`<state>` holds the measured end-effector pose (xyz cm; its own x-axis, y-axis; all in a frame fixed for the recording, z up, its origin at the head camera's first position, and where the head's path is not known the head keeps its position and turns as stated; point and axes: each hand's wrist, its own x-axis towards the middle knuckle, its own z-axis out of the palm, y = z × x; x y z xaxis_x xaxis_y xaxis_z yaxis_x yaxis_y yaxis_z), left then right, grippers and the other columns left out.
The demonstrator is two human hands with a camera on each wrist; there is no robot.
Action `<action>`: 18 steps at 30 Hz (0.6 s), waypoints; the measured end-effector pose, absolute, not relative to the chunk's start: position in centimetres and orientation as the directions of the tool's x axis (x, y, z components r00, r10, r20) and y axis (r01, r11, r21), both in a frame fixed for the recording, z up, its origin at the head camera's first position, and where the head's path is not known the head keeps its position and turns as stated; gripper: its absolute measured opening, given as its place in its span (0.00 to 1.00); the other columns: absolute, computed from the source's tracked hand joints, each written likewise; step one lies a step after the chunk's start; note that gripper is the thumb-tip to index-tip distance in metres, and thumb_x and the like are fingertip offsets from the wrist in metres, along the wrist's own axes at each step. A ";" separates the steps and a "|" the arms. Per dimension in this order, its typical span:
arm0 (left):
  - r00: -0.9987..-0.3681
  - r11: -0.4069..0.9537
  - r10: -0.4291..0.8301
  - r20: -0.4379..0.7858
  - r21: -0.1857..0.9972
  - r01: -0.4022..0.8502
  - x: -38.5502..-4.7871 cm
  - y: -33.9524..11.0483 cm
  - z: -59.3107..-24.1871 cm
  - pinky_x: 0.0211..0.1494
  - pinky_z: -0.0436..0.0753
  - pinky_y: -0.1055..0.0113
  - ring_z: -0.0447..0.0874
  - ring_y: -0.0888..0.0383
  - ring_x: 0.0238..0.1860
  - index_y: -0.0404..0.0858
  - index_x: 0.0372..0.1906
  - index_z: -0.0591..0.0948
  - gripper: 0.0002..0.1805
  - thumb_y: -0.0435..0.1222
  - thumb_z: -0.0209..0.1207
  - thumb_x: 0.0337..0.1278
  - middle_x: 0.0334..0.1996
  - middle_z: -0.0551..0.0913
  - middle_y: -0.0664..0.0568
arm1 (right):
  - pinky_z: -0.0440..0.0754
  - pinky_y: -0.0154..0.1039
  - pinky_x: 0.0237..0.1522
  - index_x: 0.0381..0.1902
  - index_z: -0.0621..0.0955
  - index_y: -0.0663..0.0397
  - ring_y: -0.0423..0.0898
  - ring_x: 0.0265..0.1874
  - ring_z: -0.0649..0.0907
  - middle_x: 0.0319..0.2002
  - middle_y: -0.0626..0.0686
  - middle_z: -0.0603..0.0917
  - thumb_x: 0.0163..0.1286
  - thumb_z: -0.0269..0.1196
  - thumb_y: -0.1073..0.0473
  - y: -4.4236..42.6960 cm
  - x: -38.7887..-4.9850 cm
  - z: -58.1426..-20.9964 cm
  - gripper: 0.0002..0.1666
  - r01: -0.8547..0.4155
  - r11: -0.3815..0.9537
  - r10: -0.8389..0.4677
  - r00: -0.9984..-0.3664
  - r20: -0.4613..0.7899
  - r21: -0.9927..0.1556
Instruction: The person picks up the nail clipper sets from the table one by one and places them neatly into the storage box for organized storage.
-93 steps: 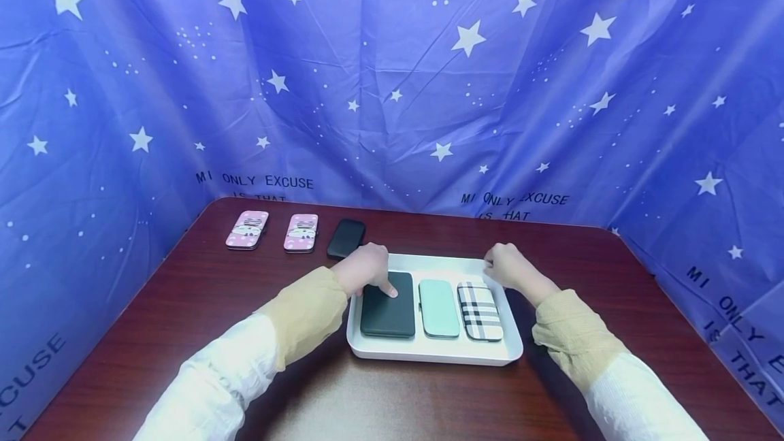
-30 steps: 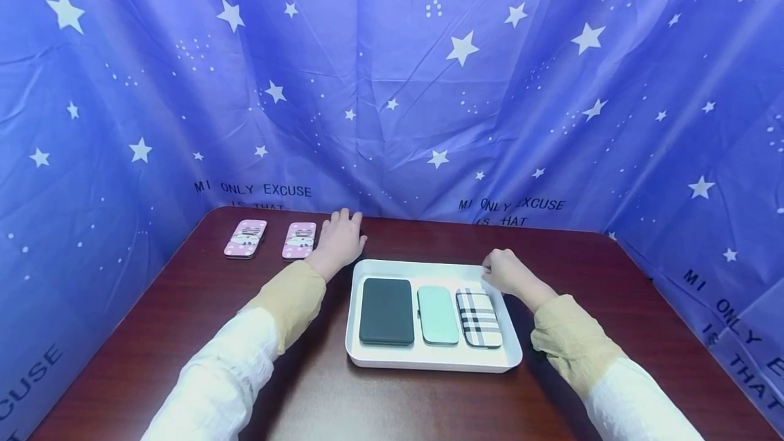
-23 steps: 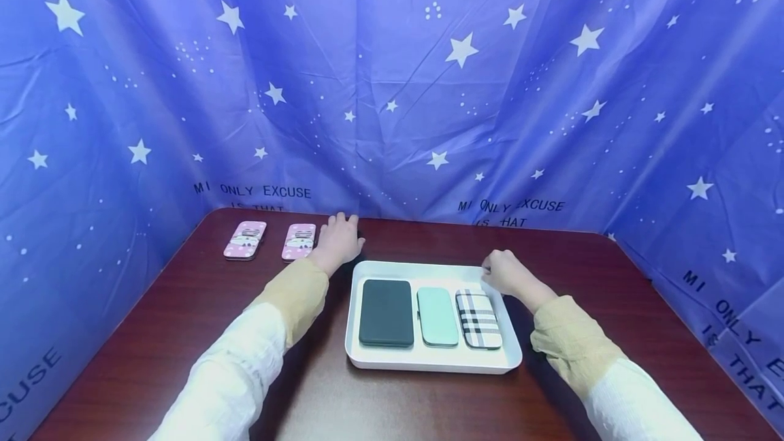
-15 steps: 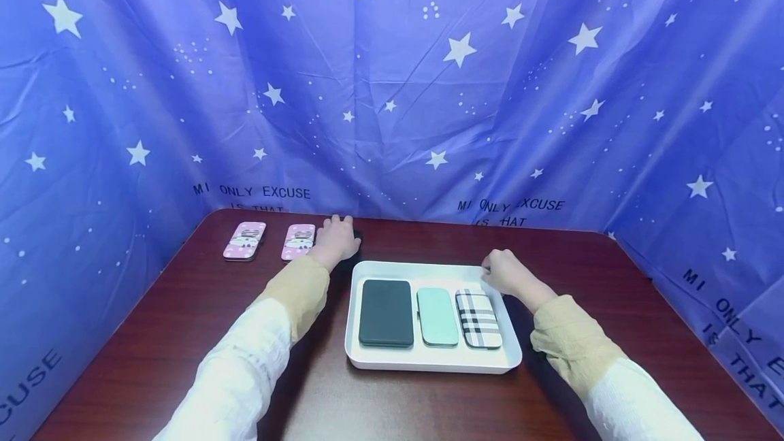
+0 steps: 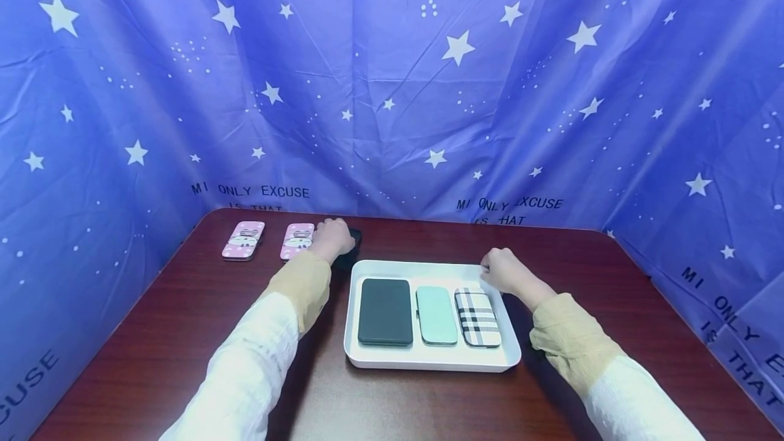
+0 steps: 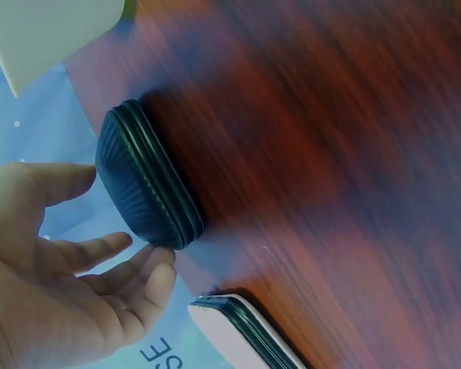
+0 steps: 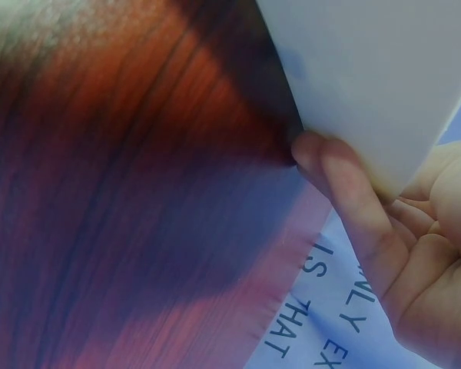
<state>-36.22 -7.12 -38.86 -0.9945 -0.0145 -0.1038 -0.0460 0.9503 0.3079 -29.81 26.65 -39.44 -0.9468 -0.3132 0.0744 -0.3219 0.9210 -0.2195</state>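
Observation:
In the head view my left hand (image 5: 333, 239) is at a small black case (image 5: 348, 250) behind the tray's left corner, partly covering it. The left wrist view shows the black case (image 6: 142, 181) on the table, its dark rim facing the camera. My thumb comes up to its top and loosely bent fingers reach its near end; no firm grip shows. My right hand (image 5: 503, 269) holds the far right corner of the white tray (image 5: 429, 359), fingers curled around that corner (image 7: 369, 100). In the tray lie a large black case (image 5: 386, 312), a mint green case (image 5: 437, 315) and a plaid case (image 5: 478, 317).
Two pink patterned cases lie at the back left of the brown table (image 5: 184, 359): one pink case (image 5: 243, 240) farther left, the other pink case (image 5: 297, 241) close beside my left hand. A blue star-printed curtain (image 5: 392, 87) surrounds the table's back and sides.
My left hand has left the large black case in the tray and moved to the small black case behind it, its fingers bending from straight. My right hand stays at the tray's corner.

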 end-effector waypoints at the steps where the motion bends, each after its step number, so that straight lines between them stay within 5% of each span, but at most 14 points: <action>1: -0.993 0.950 -0.021 -0.112 0.307 -0.055 -36.5 -7.2 -39.0 0.63 0.76 0.46 0.71 0.39 0.62 0.26 0.62 0.73 0.28 0.41 0.57 0.63 0.61 0.74 0.31 | 0.58 0.29 0.19 0.10 0.57 0.44 0.36 0.14 0.56 0.13 0.40 0.51 0.61 0.62 0.72 26.7 -29.8 -39.4 0.32 -0.322 0.921 -0.314 -0.947 0.073 -0.219; 7: -0.995 0.968 -0.012 -0.097 0.247 -0.036 -38.2 -7.8 -40.0 0.59 0.79 0.52 0.77 0.39 0.57 0.27 0.58 0.78 0.28 0.43 0.59 0.58 0.56 0.78 0.32 | 0.56 0.28 0.19 0.10 0.56 0.44 0.36 0.14 0.54 0.12 0.39 0.50 0.58 0.60 0.74 26.8 -29.8 -39.5 0.31 -0.344 0.912 -0.333 -0.939 0.087 -0.225; 18: -0.991 0.935 -0.017 -0.135 0.350 -0.064 -36.9 -7.9 -38.6 0.59 0.80 0.57 0.80 0.46 0.53 0.27 0.56 0.79 0.27 0.41 0.62 0.55 0.56 0.81 0.36 | 0.55 0.29 0.19 0.10 0.56 0.44 0.37 0.15 0.54 0.13 0.39 0.50 0.57 0.59 0.74 26.7 -29.7 -39.3 0.31 -0.353 0.907 -0.337 -0.935 0.106 -0.229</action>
<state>-36.93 -7.85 -38.61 -0.9907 -0.0172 -0.1351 -0.0639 0.9346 0.3499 -29.66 26.72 -39.32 -0.9354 -0.3375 0.1059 -0.3532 0.9070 -0.2293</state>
